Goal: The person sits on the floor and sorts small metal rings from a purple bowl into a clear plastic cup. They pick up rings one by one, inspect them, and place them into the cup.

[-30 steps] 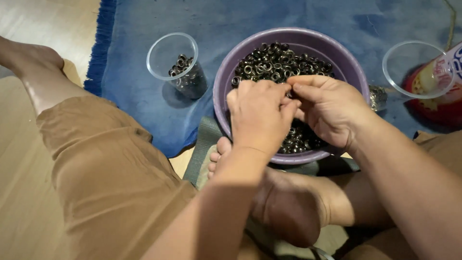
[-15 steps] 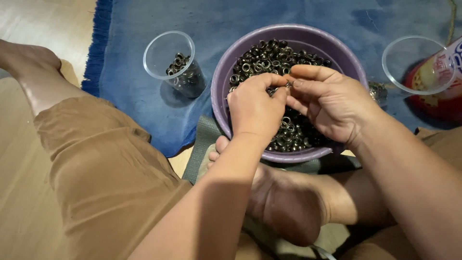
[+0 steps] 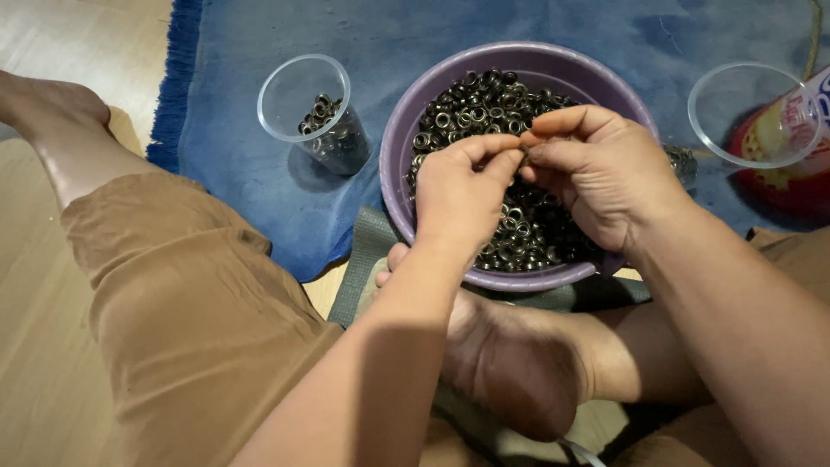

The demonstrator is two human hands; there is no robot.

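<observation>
Both hands have crept a bit toward the far side of the bowl compared with a second ago, and the fingertips have closed in on each other; the bowl and cups haven't budged.

Biggest thing first: the blue fringed rug (image 3: 484,35) on the wooden floor (image 3: 60,35), with the person sitting cross-legged in tan shorts (image 3: 190,311), one bare foot (image 3: 510,363) tucked right under the bowl. On the rug sits the round purple plastic bowl (image 3: 391,164), heaped with small dark metal eyelet rings (image 3: 484,99). To its left stands a clear plastic cup (image 3: 304,91) with a small batch of the same rings at the bottom. Over on the right there's a second clear plastic cup (image 3: 750,112), looks empty, touching a red snack packet (image 3: 795,186).

The left hand (image 3: 454,195) and right hand (image 3: 596,173) meet over the bowl, each grip pressed together, thumbs and forefingers pinching what looks like one tiny ring piece (image 3: 524,153) between them. Can't tell if it's one ring or two stuck together.

My read: it's the separate-or-check stage on a single piece. Next move needs a steady pinch, then a short carry to a cup without dropping it.
</observation>
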